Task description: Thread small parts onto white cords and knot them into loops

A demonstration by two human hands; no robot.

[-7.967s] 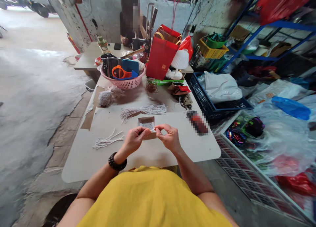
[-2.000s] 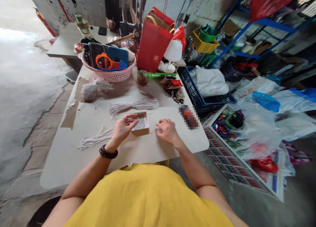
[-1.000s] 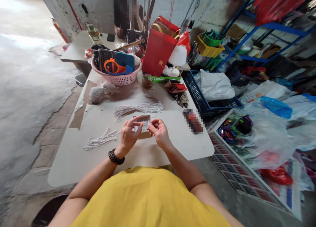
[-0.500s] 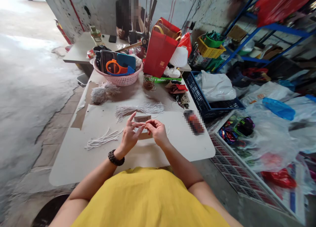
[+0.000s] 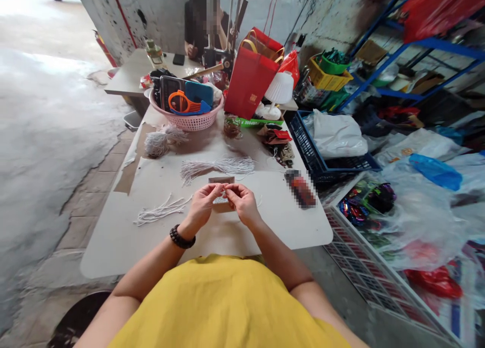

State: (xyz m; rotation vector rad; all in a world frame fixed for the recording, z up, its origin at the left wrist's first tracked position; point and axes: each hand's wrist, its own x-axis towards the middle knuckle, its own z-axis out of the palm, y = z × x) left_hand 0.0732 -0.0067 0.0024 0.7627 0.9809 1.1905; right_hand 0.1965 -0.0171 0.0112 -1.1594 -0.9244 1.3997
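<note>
My left hand (image 5: 203,202) and my right hand (image 5: 241,201) meet fingertip to fingertip, each closed in a pinch. Whatever lies between the fingers is too small to make out. Just below them sits a small open cardboard box (image 5: 223,208), partly covered by the hands, with something pale inside. Beyond the box lies a long bundle of white cords (image 5: 217,168). To the left of my left hand, a looser bunch of white cords (image 5: 161,211) is spread on the white table (image 5: 113,247). A thicker grey-white cord bundle (image 5: 157,143) rests farther back.
A pink basket (image 5: 191,120) of odds and ends, a red paper bag (image 5: 250,80) and a white lamp (image 5: 279,90) stand at the back. Blue crate (image 5: 314,151) and white crate (image 5: 356,267) flank the table's right side. A person (image 5: 193,25) sits across.
My left hand's raised, spread fingers have folded in to a pinch against the right fingertips. The whole view has shifted slightly.
</note>
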